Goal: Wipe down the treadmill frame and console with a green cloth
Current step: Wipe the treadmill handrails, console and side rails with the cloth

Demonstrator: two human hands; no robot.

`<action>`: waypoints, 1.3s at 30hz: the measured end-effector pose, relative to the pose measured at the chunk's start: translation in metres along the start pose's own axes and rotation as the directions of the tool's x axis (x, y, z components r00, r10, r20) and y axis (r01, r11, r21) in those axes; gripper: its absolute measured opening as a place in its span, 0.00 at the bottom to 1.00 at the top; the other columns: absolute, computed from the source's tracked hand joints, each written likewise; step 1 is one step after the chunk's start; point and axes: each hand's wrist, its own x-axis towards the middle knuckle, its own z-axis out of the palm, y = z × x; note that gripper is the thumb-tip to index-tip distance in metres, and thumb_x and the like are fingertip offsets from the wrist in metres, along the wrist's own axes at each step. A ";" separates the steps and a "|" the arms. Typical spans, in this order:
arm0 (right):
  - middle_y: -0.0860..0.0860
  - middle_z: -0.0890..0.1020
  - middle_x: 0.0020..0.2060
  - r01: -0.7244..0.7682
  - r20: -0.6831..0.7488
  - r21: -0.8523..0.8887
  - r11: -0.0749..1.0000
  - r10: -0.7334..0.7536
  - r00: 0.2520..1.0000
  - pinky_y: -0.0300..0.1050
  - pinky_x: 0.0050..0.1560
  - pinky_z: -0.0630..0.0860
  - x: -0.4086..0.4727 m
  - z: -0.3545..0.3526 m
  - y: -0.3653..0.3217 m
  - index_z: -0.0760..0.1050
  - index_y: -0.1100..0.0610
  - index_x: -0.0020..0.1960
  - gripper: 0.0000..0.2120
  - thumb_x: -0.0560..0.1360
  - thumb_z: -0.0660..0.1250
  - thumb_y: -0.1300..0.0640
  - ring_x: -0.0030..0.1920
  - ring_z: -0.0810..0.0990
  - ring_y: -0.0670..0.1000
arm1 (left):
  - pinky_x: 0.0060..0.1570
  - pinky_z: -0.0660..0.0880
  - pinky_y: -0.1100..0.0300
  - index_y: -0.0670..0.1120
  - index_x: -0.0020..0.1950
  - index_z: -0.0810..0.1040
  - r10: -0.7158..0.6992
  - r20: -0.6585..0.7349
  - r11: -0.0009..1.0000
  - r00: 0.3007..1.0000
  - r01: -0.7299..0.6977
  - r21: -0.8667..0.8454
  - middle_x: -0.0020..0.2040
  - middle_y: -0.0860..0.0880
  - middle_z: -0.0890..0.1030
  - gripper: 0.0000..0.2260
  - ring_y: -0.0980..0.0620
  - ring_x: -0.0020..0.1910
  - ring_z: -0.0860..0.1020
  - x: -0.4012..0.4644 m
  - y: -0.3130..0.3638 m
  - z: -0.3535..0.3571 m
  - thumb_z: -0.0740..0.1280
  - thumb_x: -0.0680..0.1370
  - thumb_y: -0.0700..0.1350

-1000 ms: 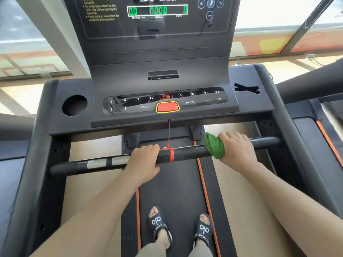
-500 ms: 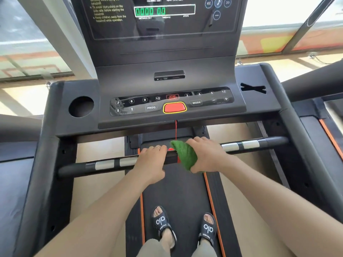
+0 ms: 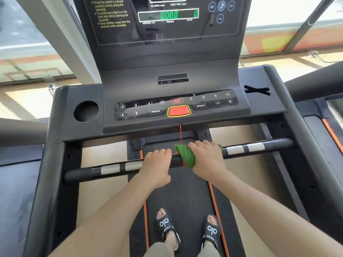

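Start at the left, where the round black cup-holder recess (image 3: 86, 111) sits in the dark grey plastic console deck (image 3: 259, 106), and the black crossbar handle with silver sensor bands (image 3: 111, 168) runs across in front of you. Your left hand (image 3: 156, 166) is wrapped over that bar just left of centre, fingers curled round it, a ring showing on one finger; use it as your anchor and keep it planted so the bar does not flex as you rub. Just beside it, the folded green cloth (image 3: 186, 156) is draped over the bar's middle, right where the thin red safety cord (image 3: 180, 133) hangs down from under the red stop button with its yellow rim (image 3: 178, 111). Your right hand (image 3: 207, 159) clasps the cloth around the bar, so the fabric wraps most of the tube. To do this stroke well, I would keep that wrap snug, twist slightly to reach the underside, and go lightly past the cord so you do not tug it loose. The silver bands further right (image 3: 245, 148) likely need their own pass, and the button panel above looks not yet reached.
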 end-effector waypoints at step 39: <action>0.53 0.76 0.65 0.212 0.271 0.208 0.955 -0.265 0.926 0.55 0.70 0.68 0.014 -0.031 -0.099 0.67 0.55 0.74 0.39 0.66 0.65 0.41 0.67 0.74 0.59 | 0.48 0.72 0.54 0.49 0.51 0.77 -0.077 -0.105 0.991 0.991 0.065 -0.116 0.47 0.50 0.79 0.09 0.45 0.48 0.79 -0.032 -0.083 0.027 0.65 0.72 0.47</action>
